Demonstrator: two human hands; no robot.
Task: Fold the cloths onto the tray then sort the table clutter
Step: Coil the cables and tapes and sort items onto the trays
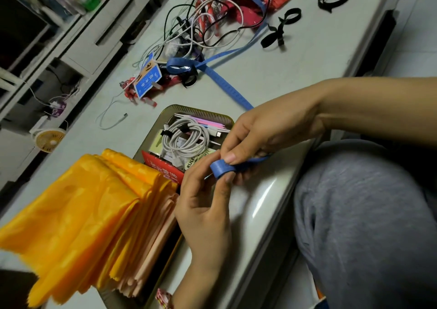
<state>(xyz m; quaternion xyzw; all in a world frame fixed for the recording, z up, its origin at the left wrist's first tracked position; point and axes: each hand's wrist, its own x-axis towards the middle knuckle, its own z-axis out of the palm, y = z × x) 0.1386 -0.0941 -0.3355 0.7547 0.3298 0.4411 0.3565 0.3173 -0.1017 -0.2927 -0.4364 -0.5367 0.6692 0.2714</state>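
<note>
A long blue measuring tape [227,86] runs from the clutter at the table's far side down to my hands near the front edge. Its near end is rolled into a small coil [220,168]. My left hand [203,204] pinches that coil from below, and my right hand [264,133] pinches it from above with thumb and forefinger. Folded yellow and pink cloths [89,216] lie stacked over the near part of the metal tray [189,109]. In the tray's far part sit a coiled white cable [184,138], pink sticks and a red packet.
A tangle of black and white cables [201,25] with red wrappers lies at the far middle of the table. Black velcro straps [281,28] are at the far right. A blue card [147,77] and a loose white cable [111,119] lie left of the tray. My grey-clad knee [359,214] is at the right.
</note>
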